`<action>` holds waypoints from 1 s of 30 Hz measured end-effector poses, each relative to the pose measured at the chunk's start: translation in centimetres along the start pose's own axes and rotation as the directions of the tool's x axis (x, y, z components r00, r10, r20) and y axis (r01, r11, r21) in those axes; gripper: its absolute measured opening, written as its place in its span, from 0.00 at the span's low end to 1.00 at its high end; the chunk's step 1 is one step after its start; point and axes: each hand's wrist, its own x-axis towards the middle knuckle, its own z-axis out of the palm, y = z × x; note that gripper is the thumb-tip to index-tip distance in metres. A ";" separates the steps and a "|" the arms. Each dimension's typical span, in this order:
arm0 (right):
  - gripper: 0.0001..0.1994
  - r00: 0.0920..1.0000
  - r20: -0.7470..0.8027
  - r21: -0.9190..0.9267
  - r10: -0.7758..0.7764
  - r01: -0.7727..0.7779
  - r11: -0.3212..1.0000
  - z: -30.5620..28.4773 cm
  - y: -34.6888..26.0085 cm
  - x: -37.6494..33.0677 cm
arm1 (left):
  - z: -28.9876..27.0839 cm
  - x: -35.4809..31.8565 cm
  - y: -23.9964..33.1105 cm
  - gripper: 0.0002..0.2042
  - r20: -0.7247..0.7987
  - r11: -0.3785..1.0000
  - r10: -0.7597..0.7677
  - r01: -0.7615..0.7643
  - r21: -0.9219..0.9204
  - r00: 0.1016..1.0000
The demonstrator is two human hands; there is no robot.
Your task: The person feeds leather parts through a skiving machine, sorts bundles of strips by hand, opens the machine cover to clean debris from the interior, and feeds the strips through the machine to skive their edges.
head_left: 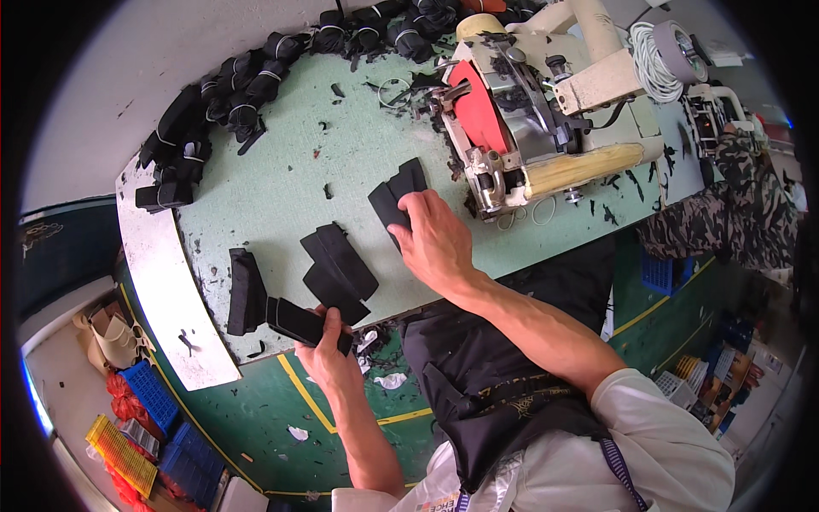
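Note:
My left hand is closed around a stack of black fabric pieces, near the table's front edge. Further right, my right hand has its thumb and fingers on a few overlapping black fabric strips that rest on the green tabletop. Between the hands lies another loose group of dark fabric pieces, partly overlapping. A narrow black bundle is on the table just left of the stack in my left hand.
Tied black bundles line the table's far left edge. A sewing machine with a red part and wooden bar stands at the right. Scraps dot the green table. Blue crates are at lower left; another person in camouflage clothing is at right.

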 end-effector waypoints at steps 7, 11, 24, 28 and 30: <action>0.13 0.763 0.646 0.690 0.012 -0.590 0.419 -1.3 -0.7 -2.3 | 2.0 -0.6 -0.8 0.12 0.200 0.986 -0.165 0.159 0.048 0.966; 0.11 0.772 0.634 0.644 0.041 -0.557 0.524 -1.4 -0.2 -1.9 | 2.4 -0.8 -1.6 0.10 0.254 0.981 -0.194 0.195 0.023 0.947; 0.14 0.868 0.488 0.587 -0.091 -0.250 0.770 -2.9 -2.0 -2.5 | -0.5 -1.5 -1.5 0.14 0.391 0.952 -0.289 0.306 0.019 0.874; 0.16 0.884 0.457 0.533 -0.105 -0.178 0.827 -1.5 -3.2 -3.8 | -0.5 -1.9 -2.1 0.13 0.384 0.961 -0.227 0.141 0.239 0.895; 0.17 0.889 0.444 0.518 -0.113 -0.152 0.842 -1.3 -3.2 -3.8 | -0.7 -1.9 -1.9 0.13 0.385 0.958 -0.246 0.161 0.239 0.889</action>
